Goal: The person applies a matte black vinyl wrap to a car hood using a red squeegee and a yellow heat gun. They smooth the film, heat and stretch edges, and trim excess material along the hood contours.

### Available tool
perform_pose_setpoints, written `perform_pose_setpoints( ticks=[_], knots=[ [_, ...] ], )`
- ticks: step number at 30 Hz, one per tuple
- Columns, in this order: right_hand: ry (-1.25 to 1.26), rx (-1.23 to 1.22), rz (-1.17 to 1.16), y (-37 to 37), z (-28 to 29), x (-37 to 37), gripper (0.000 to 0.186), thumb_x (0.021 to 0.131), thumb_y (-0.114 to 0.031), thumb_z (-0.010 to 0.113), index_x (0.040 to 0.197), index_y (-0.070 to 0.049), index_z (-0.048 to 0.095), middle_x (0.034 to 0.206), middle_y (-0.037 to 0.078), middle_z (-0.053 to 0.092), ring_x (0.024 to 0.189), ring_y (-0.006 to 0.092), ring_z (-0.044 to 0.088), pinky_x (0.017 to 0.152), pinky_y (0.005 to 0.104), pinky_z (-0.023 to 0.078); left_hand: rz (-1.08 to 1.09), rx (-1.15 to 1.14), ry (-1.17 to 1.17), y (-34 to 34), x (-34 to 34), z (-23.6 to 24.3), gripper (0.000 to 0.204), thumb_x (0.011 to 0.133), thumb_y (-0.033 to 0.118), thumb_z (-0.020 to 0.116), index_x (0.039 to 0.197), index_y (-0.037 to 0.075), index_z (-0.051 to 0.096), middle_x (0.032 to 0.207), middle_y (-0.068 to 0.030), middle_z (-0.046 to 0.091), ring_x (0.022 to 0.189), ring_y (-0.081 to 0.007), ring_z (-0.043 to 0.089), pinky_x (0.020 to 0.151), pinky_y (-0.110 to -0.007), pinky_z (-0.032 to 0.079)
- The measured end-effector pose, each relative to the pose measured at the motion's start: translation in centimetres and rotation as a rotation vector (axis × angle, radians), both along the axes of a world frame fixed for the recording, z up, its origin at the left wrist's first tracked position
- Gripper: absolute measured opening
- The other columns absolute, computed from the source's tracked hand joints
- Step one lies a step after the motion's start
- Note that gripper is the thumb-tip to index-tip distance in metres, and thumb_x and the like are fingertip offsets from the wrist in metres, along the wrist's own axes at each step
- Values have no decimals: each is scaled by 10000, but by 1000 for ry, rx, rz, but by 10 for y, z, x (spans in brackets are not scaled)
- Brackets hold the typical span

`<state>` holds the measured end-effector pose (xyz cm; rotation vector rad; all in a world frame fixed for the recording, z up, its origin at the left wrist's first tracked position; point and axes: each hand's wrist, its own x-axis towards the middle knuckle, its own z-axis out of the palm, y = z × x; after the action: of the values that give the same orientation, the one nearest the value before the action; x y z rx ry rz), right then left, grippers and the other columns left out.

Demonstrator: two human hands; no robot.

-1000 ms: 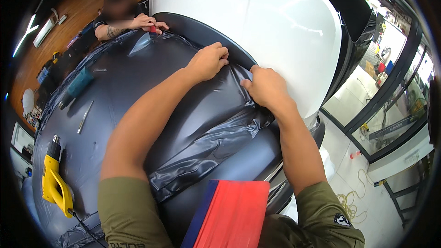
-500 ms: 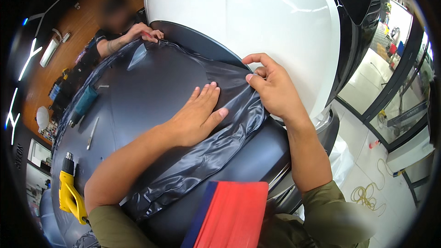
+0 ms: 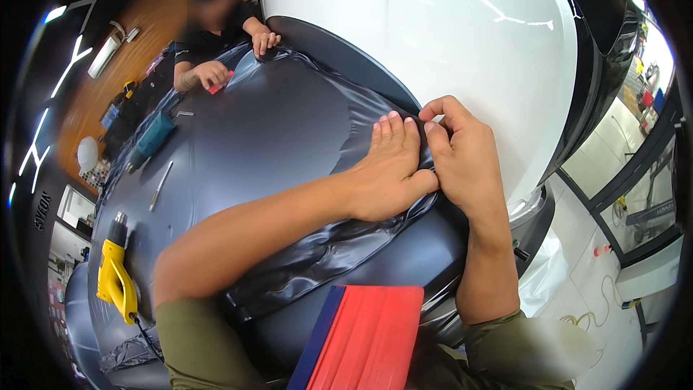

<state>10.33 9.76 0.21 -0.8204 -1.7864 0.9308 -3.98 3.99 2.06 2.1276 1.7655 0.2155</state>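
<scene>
Dark matte vinyl film (image 3: 267, 144) lies over a car's dark body panel, its loose near edge (image 3: 310, 263) wrinkled and folded. My left hand (image 3: 386, 173) presses flat on the film close to the far right corner, fingers stretched out. Right beside it, my right hand (image 3: 465, 162) pinches the film's edge between thumb and fingers, just short of the white panel (image 3: 476, 43). Low in the view, close to my body, is a red squeegee (image 3: 368, 339) with a dark blue edge; neither hand touches it.
Across the panel a co-worker works a small red squeegee (image 3: 219, 85) on the film. On the left lie a yellow heat gun (image 3: 112, 278) with a cord, a teal heat gun (image 3: 153, 137) and a slim silver tool (image 3: 161, 186). A yellow hose (image 3: 593, 318) is on the right floor.
My left hand has slid right and forward over the film, up beside my right hand, which still pinches the edge. The co-worker's hands have parted, one with the squeegee moving nearer.
</scene>
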Motion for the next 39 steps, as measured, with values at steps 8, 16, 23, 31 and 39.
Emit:
perform_pose_setpoints(
  ticks=[8, 16, 23, 31, 39],
  knots=[
    [11, -19, -4, -2, -8, 9, 164, 911, -36, 567, 1050, -4, 649, 617, 52, 542, 544, 110, 447, 524, 300, 387, -18, -85, 142, 7, 12, -4, 979, 938, 522, 346, 1448, -264, 62, 1492, -523, 40, 1463, -584, -22, 1222, -548, 13],
    [-45, 91, 7, -3, -13, 12, 213, 913, -101, 588, 1084, -3, 668, 680, 162, 641, 594, 268, 611, 604, 388, 482, 18, -188, 342, 10, 28, 8, 1064, 925, 584, 465, 1471, -227, 46, 1519, -489, 13, 1466, -567, -52, 1234, -515, 20],
    [31, 404, 59, -29, 12, 66, 291, 885, -163, 633, 1126, -3, 666, 1023, 217, 708, 922, 384, 680, 827, 460, 523, 205, -148, 458, 8, 42, -6, 1087, 910, 675, 444, 1497, -190, 143, 1567, -418, 90, 1495, -517, 64, 1234, -505, 84],
    [474, 1031, 1150, -97, 71, 144, 207, 831, -122, 678, 1011, -19, 678, 1047, 148, 680, 915, 286, 659, 760, 385, 530, 414, -33, 524, -3, 75, -25, 1057, 905, 658, 462, 1462, -212, 236, 1560, -403, 175, 1494, -488, 148, 1236, -468, 125],
    [-158, 848, 733, 20, 118, 9, 189, 784, -22, 637, 965, -14, 582, 857, 157, 651, 794, 271, 656, 759, 346, 521, 476, 96, 494, 7, 94, -31, 814, 934, 397, 443, 1480, -179, 261, 1574, -368, 207, 1502, -468, 159, 1234, -493, 110]
  ],
)
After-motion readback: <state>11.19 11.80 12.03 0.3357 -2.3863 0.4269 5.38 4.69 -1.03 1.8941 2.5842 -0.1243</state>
